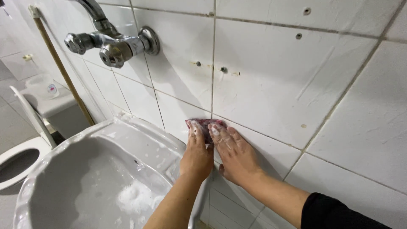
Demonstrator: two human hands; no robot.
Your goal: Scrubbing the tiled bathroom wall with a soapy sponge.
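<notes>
My left hand (196,157) and right hand (235,154) pressed flat, fingers extended, on the small reddish-pink scrubbing cloth (205,126) against the white tiled wall (271,85), at three o'clock from the soapy white ceramic basin (97,178). I judged my wet, sudsy fingers could slide off.

Cloth (205,125) mostly hidden under fingertips of both hands, only its top edge shows. Tap (111,40) spout cut off by top edge. Sink (63,146) bowl cut at the bottom, toilet (19,159) at the left. Right sleeve (335,212) runs out of view.
</notes>
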